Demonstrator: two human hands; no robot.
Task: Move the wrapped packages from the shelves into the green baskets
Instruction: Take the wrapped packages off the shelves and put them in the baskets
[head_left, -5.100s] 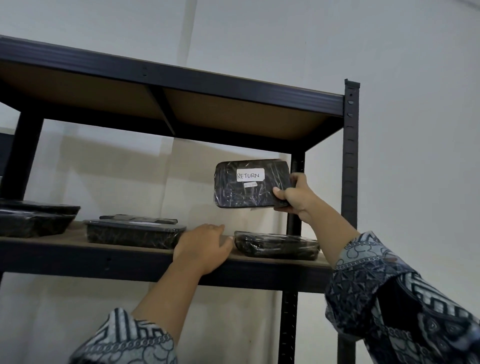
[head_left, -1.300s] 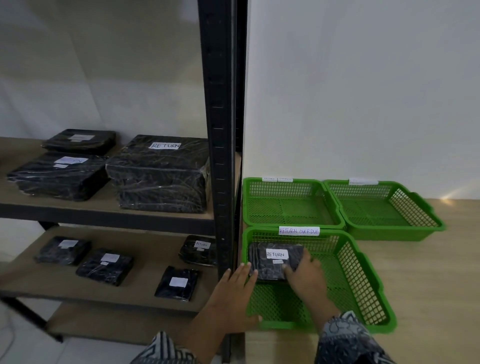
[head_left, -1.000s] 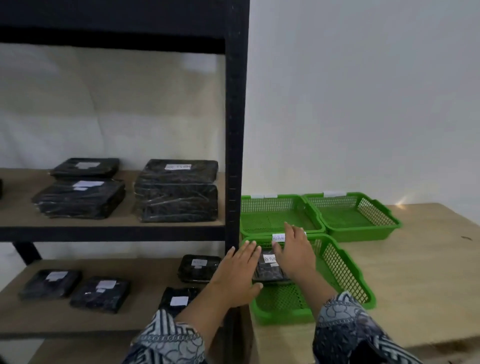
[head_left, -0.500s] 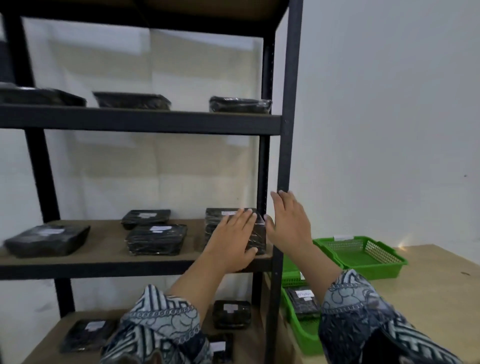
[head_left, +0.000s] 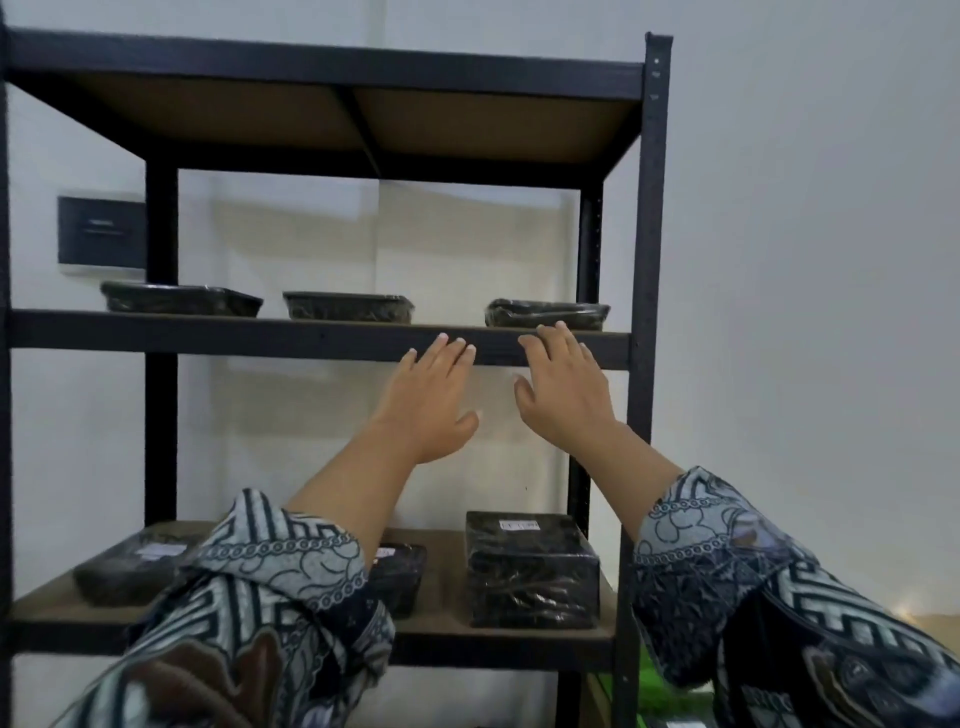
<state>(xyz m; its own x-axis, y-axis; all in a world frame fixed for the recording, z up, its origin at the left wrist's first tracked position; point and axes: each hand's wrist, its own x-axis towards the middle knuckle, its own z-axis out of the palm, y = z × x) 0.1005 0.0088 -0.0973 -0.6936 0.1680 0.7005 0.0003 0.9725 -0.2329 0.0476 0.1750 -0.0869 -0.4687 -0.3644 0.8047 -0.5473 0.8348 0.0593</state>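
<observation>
Both hands, left (head_left: 434, 402) and right (head_left: 563, 387), rise empty, fingers spread, toward upper shelf (head_left: 311, 340); next, grasp rightmost wrapped package (head_left: 546, 313).

On the upper shelf (head_left: 317, 340) three packages lie in a row, the left one (head_left: 179, 299), the middle one (head_left: 348, 306) and the right one (head_left: 545, 313), with the left hand (head_left: 428, 402) and right hand (head_left: 563, 387) raised before the shelf's front edge, below the right one.

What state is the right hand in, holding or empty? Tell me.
Empty. The right hand is open, fingers spread at the shelf edge below the rightmost package.
</observation>
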